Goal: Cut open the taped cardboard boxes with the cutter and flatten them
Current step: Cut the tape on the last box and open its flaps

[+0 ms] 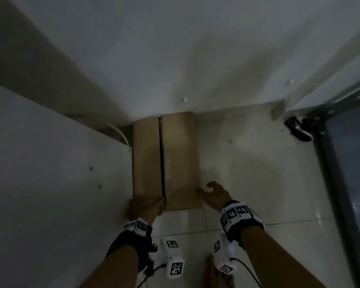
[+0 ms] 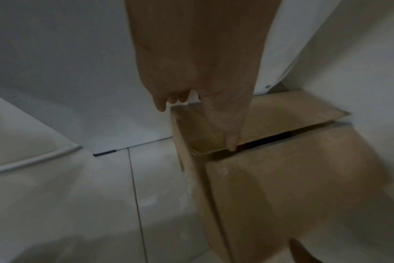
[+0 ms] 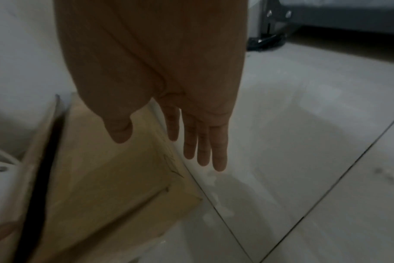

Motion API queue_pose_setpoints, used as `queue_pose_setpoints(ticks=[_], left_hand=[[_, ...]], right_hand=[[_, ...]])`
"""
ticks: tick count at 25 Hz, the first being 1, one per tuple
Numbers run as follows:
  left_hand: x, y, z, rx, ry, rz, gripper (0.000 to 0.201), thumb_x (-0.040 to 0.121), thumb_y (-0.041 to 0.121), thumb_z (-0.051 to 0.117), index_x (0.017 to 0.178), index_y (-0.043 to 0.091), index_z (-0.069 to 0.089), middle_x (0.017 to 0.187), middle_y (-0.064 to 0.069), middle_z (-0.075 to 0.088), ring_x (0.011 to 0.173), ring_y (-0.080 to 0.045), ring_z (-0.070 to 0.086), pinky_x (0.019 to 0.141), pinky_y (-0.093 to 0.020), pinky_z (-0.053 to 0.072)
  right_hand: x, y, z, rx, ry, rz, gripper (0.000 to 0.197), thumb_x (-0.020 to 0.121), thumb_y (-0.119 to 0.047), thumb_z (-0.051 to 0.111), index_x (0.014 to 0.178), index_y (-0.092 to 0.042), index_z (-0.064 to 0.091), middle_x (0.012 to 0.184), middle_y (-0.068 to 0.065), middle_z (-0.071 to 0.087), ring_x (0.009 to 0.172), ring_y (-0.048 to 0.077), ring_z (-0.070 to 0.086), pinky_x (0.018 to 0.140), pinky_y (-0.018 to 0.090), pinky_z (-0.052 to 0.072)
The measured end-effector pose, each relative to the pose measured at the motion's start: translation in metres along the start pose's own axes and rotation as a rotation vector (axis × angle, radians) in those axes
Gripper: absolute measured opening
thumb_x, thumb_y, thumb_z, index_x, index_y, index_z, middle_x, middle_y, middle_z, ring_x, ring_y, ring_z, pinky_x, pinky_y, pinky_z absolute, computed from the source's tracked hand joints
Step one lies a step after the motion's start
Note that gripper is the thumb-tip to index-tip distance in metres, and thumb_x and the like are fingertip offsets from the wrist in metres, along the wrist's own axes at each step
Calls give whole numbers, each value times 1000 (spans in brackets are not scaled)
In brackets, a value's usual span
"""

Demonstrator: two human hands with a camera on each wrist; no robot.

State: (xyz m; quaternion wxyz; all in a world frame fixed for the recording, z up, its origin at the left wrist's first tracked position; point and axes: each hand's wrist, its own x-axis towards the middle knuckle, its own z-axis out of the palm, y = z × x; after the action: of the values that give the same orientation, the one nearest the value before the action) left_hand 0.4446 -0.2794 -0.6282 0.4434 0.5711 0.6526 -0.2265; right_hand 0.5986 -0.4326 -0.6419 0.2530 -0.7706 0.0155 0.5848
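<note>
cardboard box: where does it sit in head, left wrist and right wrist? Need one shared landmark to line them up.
Head: cardboard box at centre, on the floor against the wall, left hand on its near left flap.
Left wrist: right half of the frame, the hand's thumb on the flap edge.
Right wrist: lower left, right hand open beside it.
Shared landmark: the dark gap between the flaps.

The cardboard box (image 1: 178, 163) is plain brown corrugated board, matt and unprinted, its 2 top flaps showing a smooth paper skin. It stands on a floor (image 1: 247, 163) of pale glossy tiles that throw back soft reflections. Beside it the white panel (image 1: 50, 163) looks smooth, like laminated board, with small metal screw heads.
</note>
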Motion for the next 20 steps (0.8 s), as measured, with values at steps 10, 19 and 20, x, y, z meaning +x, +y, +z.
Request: queue_pose_setpoints(ticks=[10, 19, 20], left_hand=[[3, -8, 29, -11, 138, -3, 119, 60, 94, 49, 154, 23, 32, 156, -7, 36, 138, -35, 38, 115, -44, 34], [-69, 32, 46, -369, 13, 128, 139, 45, 100, 57, 156, 22, 28, 156, 1, 38, 137, -23, 42, 116, -44, 35], [-75, 32, 39, -411, 1, 120, 135, 50, 92, 67, 158, 24, 23, 157, 3, 35, 139, -23, 39, 117, -45, 33]], right_hand=[[20, 11, 32, 460, -18, -45, 78, 80, -46, 79, 145, -17, 45, 143, 11, 51, 121, 24, 56, 99, 29, 48], [-146, -63, 11, 676, -10, -93, 68, 91, -28, 72, 144, -17, 31, 158, 20, 30, 136, 34, 42, 80, 12, 41], [-149, -63, 12, 746, -32, -77, 55, 99, -16, 61, 144, -11, 30, 159, 21, 25, 143, 37, 33, 80, 10, 36]])
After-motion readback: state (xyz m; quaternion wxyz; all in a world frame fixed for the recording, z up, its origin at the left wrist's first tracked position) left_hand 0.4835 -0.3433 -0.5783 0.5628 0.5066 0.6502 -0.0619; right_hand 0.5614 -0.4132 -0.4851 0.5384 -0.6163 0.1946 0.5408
